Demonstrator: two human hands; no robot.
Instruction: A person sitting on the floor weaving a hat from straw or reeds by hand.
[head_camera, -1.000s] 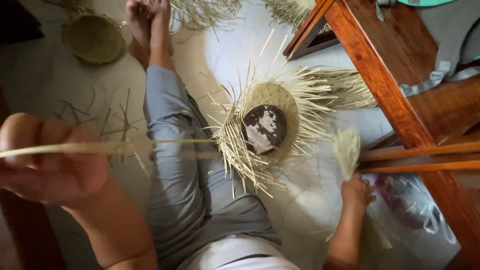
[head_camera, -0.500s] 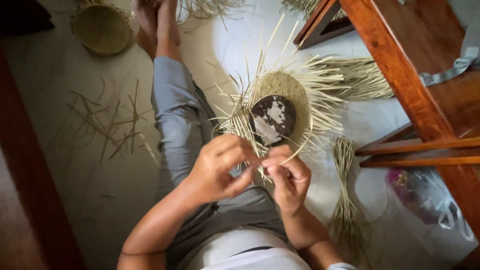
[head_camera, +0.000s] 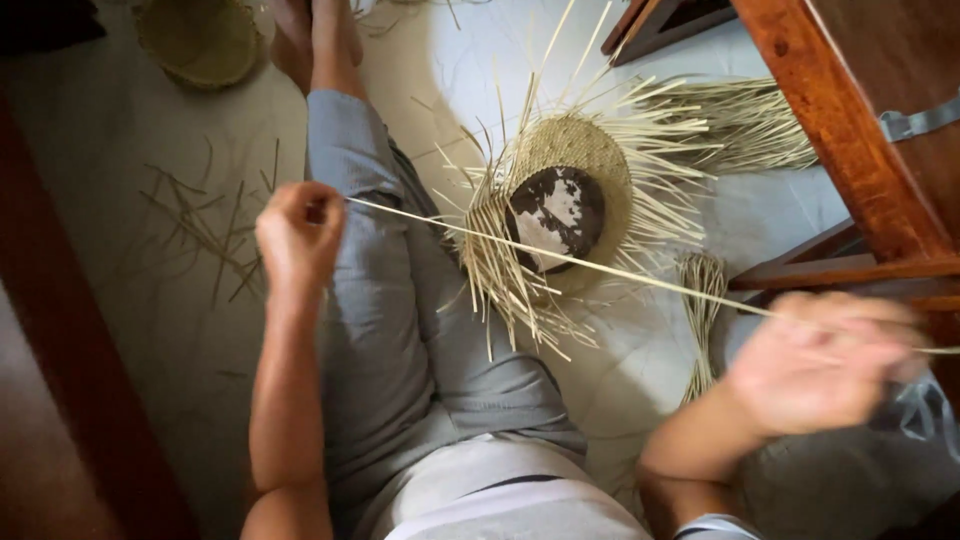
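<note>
**One straw strip stretched between your two hands**

Your left hand (head_camera: 298, 232) is closed in a fist, its grip clamped on one end of a long pale straw strip (head_camera: 560, 257). The strip runs taut and slightly downward across your lap to your right hand (head_camera: 820, 362), which is blurred; its fingers look curled about the strip, though the blur hides exactly how. The strip passes above the half-woven straw hat (head_camera: 585, 150), which lies on the floor just beside your outstretched leg (head_camera: 370, 260), loose ends fanning out all round and a dark patterned object (head_camera: 556, 212) sitting in its crown. A small bundle of straw (head_camera: 703, 290) lies near your right hand, scattered offcuts (head_camera: 205, 225) beyond your left. A wooden furniture frame (head_camera: 850, 150) stands at right.
</note>
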